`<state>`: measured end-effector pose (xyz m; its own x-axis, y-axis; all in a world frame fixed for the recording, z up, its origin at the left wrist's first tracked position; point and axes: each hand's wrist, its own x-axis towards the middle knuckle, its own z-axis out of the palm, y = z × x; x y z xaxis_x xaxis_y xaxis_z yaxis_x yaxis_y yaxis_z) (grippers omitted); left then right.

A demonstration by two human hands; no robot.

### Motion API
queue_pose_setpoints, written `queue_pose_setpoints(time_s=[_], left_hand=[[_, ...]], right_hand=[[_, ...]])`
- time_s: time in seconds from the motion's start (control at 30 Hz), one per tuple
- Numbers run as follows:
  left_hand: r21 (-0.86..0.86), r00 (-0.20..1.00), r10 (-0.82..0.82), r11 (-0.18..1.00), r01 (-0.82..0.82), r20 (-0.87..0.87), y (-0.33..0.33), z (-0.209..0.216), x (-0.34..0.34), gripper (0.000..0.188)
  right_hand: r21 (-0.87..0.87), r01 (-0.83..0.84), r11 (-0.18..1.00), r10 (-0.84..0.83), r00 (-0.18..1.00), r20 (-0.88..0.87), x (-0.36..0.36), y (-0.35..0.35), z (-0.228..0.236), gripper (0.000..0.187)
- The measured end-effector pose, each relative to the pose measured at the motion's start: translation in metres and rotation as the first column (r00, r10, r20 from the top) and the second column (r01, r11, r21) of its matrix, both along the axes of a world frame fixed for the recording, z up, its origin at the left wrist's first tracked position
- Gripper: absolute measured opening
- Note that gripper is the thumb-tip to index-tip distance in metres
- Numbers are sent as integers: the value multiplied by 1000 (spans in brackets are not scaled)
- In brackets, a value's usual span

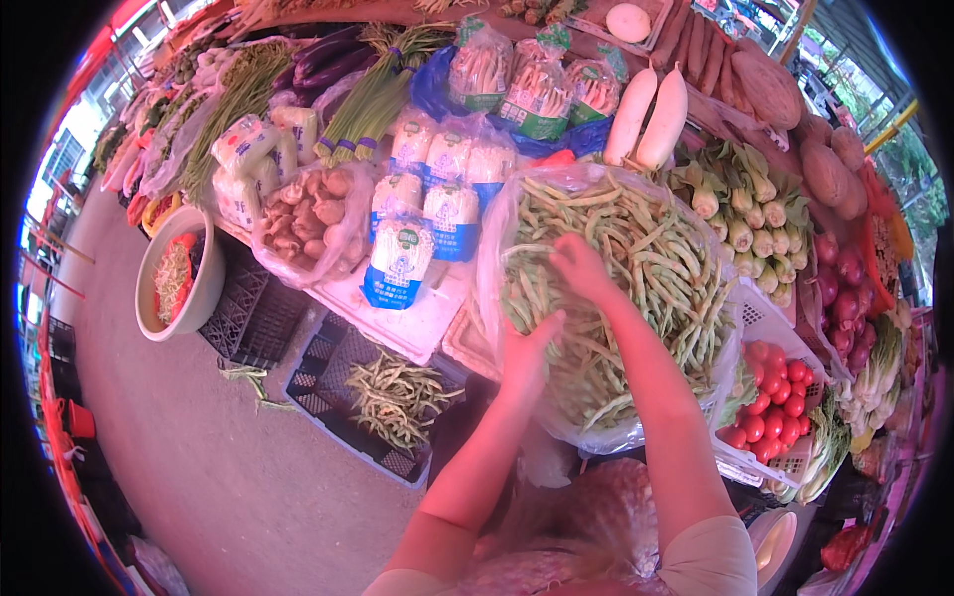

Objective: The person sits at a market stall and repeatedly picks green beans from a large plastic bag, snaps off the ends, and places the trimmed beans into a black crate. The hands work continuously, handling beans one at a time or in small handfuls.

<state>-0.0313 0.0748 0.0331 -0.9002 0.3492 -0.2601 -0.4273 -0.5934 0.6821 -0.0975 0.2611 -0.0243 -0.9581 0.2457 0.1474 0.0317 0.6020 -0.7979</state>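
Note:
A large heap of pale green beans (646,288) fills a container lined with a clear plastic bag (494,268). Both my hands are in the heap's left part, around a bunch of beans blurred by motion. My left hand (529,350) is at the near-left side of the bunch, thumb raised and fingers partly hidden. Farther off and to the right, my right hand (584,270) has its fingers curled against the beans. Below and left, a dark plastic crate (316,372) on the ground holds a smaller pile of beans (397,397).
Packaged white mushrooms (399,263) and a bag of brown mushrooms (310,219) lie left of the beans. Tomatoes (773,422) in a white basket, leafy greens (752,223) and red onions (843,288) are at right. Two white radishes (648,119) lie behind. A bucket (184,273) stands far left.

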Motion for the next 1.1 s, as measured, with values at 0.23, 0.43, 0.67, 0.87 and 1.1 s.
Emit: queue_pose_setpoints(time_s=[0.23,0.43,0.67,0.87,1.1], left_hand=[[6,992,-125,992,125,26,-4,6,2,45],[123,983,-175,978,167,57,1,6,7,70],[120,979,-202,972,203,-24,4,-6,12,50],[-2,958,-286,958,286,21,5,-23,31,35],[17,892,-452,892,452,1,-4,-33,96,27]], right_hand=[[-496,100,863,-138,990,-40,9,1,26,25],[-792,169,586,-237,971,32,30,0,66,29],[-897,251,365,-377,921,104,77,-9,75,28],[-843,252,475,-260,956,139,177,-32,70,33],[-877,319,359,-237,940,245,278,-67,43,31]])
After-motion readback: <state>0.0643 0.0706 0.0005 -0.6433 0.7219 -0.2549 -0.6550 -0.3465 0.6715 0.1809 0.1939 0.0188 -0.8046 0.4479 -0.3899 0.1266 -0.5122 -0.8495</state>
